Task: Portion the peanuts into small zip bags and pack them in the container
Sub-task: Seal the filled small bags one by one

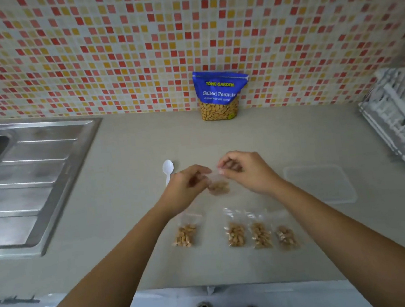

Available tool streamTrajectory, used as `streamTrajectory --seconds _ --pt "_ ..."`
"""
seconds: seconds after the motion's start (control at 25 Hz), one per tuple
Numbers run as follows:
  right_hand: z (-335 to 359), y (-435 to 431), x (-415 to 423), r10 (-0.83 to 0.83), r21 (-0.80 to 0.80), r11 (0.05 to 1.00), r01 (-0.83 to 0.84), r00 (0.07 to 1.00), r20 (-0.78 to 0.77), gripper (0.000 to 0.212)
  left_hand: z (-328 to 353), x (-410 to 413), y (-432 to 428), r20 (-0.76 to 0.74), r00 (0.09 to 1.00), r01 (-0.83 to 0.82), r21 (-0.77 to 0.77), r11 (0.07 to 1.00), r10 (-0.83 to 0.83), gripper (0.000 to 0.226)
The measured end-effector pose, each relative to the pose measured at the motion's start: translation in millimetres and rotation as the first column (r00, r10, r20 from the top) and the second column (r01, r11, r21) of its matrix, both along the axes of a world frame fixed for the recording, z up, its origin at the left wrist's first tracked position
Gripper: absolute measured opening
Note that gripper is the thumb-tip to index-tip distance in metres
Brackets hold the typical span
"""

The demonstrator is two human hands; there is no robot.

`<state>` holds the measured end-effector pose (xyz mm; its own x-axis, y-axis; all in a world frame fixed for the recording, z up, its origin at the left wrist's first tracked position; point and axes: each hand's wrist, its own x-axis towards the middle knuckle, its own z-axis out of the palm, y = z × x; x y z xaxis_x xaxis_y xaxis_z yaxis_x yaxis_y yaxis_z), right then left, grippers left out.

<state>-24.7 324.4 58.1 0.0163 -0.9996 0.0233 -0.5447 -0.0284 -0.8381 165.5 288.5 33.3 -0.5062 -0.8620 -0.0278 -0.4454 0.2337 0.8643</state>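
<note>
Clear zip bag (218, 186), the fifth, part-filled: we pinch its top between left hand (187, 185) and right hand (244, 171), over the counter (122, 167). Four filled bags (236, 234) lie nearer us. None sits in the container (322, 185) yet.

Counter: pale beige counter (128, 177), smooth, running from a tiled wall to the near edge.
Left end: steel sink (23, 184) set into it, its ribbed drainboard towards the middle.
Back, at the wall: blue peanut packet (219, 96) standing upright against the tiles, nuts showing through its clear window.
Middle: white plastic spoon (168, 168) lying flat, bowl towards the wall.
Right of middle: clear container (321, 185), rectangular, low, well apart from the packet.
Right end: white dish rack (404, 115), partly out of view.
Near side: lone zip bag (185, 233) of peanuts lying flat; apart to its right, three zip bags (261, 233) of peanuts in a row, just beside one another.
</note>
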Motion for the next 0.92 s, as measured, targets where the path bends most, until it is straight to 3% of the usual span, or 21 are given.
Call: streamTrajectory --seconds 0.24,0.4,0.56,0.68,0.92 --pt "95.1 -8.8 -44.3 -0.120 -0.142 0.977 0.160 0.960 0.254 0.011 106.2 -48.4 -40.5 -0.232 0.963 0.115 -0.114 0.987 -0.139 0.008" --pt "134.5 -14.7 -57.9 -0.144 -0.244 0.942 0.232 0.933 0.330 0.013 159.5 -73.7 -50.9 -0.142 0.974 0.122 -0.331 0.936 -0.177 0.012" --pt "156.8 -18.1 -64.5 -0.197 -0.351 0.895 0.275 0.950 0.242 0.017 191.1 -87.7 -55.5 0.007 0.983 0.158 -0.555 0.817 -0.185 0.010" --pt "160.7 -17.2 -69.2 -0.251 -0.391 0.871 0.297 0.954 0.166 0.017 193.7 -92.9 -58.2 0.052 0.984 0.169 -0.591 0.789 -0.171 0.011" --pt "159.4 -12.7 -69.0 -0.184 -0.398 0.892 0.214 0.977 0.112 0.013 193.2 -96.1 -60.0 0.065 0.980 0.189 -0.614 0.767 -0.190 0.017"
